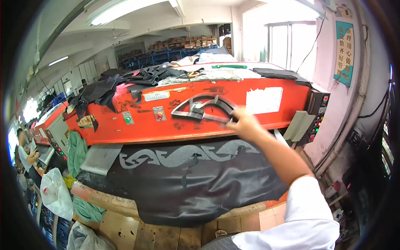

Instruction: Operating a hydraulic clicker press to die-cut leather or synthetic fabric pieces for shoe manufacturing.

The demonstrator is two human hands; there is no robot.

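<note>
My right hand (246, 124) is closed around one end of a curved metal cutting die (196, 111). The die is an open, looped outline of thin strip, smeared by motion. It is raised in front of the red beam of a press (227, 98). Below it a large black leather-like sheet (225, 183) lies across the press bed and hangs in folds over the front edge. Along the sheet's far side, curved cut-outs (179, 157) show grey beneath. My left hand is out of the picture.
Dark scraps (154, 76) and green-handled tool (229, 66) lie atop the press. A green button (127, 120) and red button (159, 116) sit on its front. Plastic bag (56, 193) hangs at left. Another person (28, 152) stands far left. A control box (318, 112) is at right.
</note>
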